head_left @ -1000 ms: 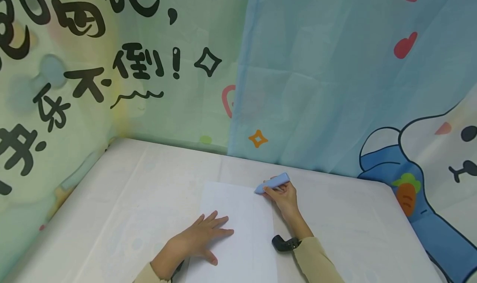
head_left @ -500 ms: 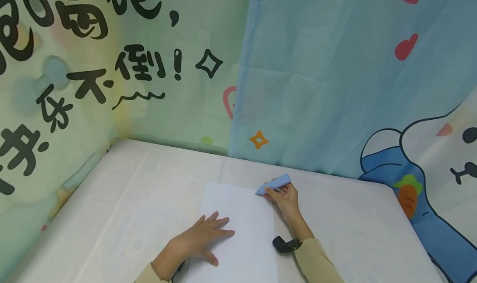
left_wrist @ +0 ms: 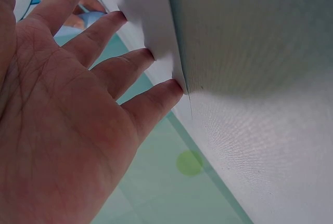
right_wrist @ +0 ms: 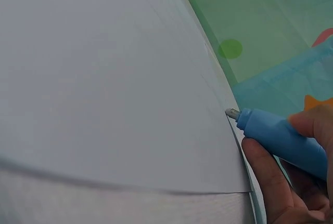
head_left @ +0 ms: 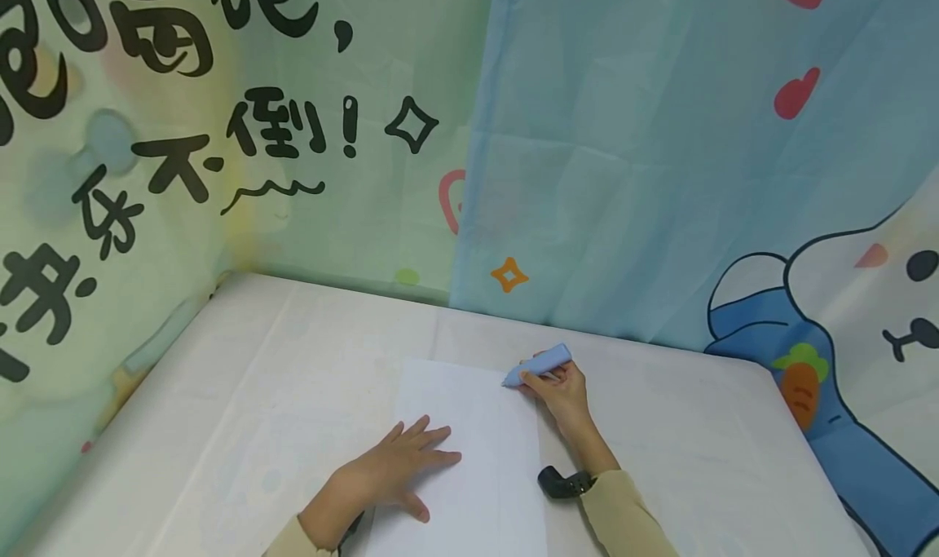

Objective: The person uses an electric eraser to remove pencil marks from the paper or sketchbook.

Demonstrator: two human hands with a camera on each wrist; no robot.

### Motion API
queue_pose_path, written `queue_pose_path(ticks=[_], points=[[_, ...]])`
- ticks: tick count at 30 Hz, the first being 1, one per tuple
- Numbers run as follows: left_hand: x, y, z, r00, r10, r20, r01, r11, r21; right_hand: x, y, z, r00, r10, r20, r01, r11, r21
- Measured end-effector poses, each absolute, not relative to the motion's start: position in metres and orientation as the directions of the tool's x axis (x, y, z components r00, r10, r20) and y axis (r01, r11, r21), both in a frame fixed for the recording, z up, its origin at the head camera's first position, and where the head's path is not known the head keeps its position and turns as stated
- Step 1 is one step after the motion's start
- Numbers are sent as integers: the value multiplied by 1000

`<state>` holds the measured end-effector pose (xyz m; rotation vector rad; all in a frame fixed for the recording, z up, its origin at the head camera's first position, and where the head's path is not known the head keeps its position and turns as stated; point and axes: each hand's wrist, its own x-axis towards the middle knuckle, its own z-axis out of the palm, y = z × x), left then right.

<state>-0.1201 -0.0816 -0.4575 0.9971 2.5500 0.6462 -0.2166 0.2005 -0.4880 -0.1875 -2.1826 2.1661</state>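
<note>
A white sheet of paper [head_left: 487,467] lies on the white-covered table. My left hand [head_left: 389,471] rests on its left part with fingers spread. In the left wrist view, the fingertips of the left hand [left_wrist: 67,115] touch the paper [left_wrist: 148,11] near its edge. My right hand [head_left: 566,398] pinches a thick light-blue pen-shaped tool [head_left: 541,363] between thumb and fingers. It slants over the sheet's far right corner. In the right wrist view, the short grey metallic tip of the blue pen-shaped tool [right_wrist: 283,138] meets the paper [right_wrist: 125,89] near its edge.
The white table cover [head_left: 293,361] spreads around the sheet. Behind it hangs a printed cloth backdrop [head_left: 623,174] with large black lettering and a cartoon figure [head_left: 858,394] at right. A black strap device [head_left: 562,482] sits on the right wrist.
The pen-shaped tool's tip has shifted very slightly toward me at the sheet's far right corner. My left hand stays in place on the paper.
</note>
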Motion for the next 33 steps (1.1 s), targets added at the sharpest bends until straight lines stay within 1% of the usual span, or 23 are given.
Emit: queue_pose_path(ticks=[6, 16, 25, 33], points=[[-121, -82, -459, -701, 700, -135, 553, 653, 517, -216, 200, -489, -992, 120, -35, 34, -10, -999], [-122, -82, -461, -701, 700, -135, 550, 651, 523, -215, 199, -488, -992, 113, -49, 49, 3, -999], [-123, -83, -461, -702, 700, -132, 547, 648, 530, -214, 199, -488, -994, 103, -26, 29, 23, -999], [-122, -82, -461, -702, 701, -126, 549, 645, 532, -216, 199, -488, -995, 98, -12, 11, -8, -1000]])
